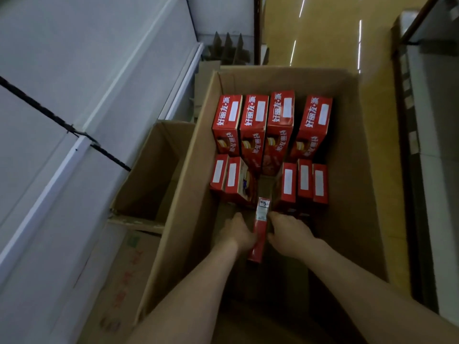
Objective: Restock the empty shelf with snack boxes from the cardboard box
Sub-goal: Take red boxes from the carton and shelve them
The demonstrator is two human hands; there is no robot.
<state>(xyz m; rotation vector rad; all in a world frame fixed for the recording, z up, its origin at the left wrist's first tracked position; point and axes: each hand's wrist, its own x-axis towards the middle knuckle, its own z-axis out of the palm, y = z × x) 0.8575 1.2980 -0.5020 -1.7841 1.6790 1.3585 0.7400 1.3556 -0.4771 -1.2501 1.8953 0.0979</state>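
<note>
Head view: left hand (240, 234) and right hand (291, 235) both grip one red snack box (260, 229), held edge-up low inside the cardboard box (178, 209). Pick-up step, likely. Next: lift it clear of the walls and carry it left to the shelf (104, 58).

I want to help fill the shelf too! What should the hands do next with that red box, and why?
Probably lift it straight up and out. The left hand and right hand hold the red snack box between them, low inside the cardboard box, and the white shelf stands to the left.
</note>
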